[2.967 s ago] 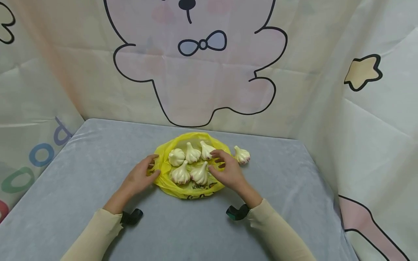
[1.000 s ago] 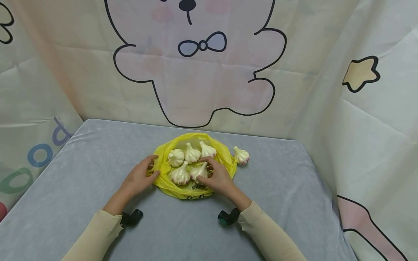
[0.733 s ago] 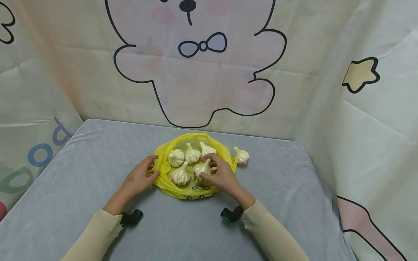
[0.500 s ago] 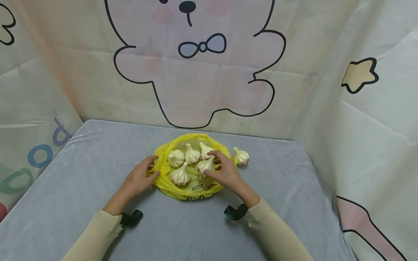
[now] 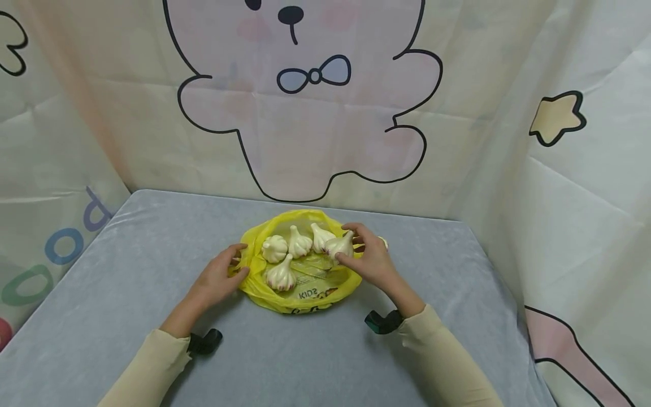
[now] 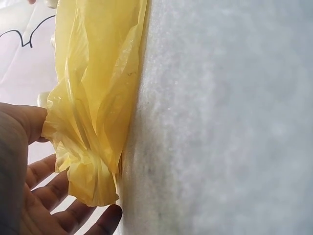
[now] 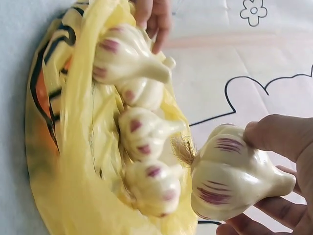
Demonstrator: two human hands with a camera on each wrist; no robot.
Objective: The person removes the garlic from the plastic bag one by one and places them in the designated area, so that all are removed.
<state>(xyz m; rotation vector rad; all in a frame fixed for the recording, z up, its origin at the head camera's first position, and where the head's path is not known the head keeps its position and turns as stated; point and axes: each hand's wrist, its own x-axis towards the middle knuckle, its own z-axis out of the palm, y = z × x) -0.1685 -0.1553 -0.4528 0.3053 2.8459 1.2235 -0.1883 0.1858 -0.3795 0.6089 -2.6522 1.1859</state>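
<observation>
Cloth backdrop [image 5: 315,147] behind, cartoon print. In front, gray-covered counter [image 5: 305,362].

Yellow bag [image 5: 254,291] lies mid-counter, mouth spread wide and facing up; my read is that gives clear access to the contents from above.

Left hand [image 5: 216,278] at the bag's left edge: fingers curved round the plastic, thumb on the near side, rim between them. Grip looks light; likely there to steady the bag and keep the mouth from sagging. Forearm angles in from lower left, wrist low.

Right hand [image 5: 375,261] above the bag's right side, forearm in from lower right, fingers pointing left. It grips one garlic bulb [image 7: 239,171], thumb on one side, fingers on the other. Bulb is off the bag and apart from the rest, roots [image 7: 185,151] down, stalk up toward the palm; probably held by the sides because the round body gives the best purchase.

Four other bulbs [image 5: 281,275] sit clustered in the bag. One loose bulb [image 5: 384,243] beyond the right hand, mostly hidden.
</observation>
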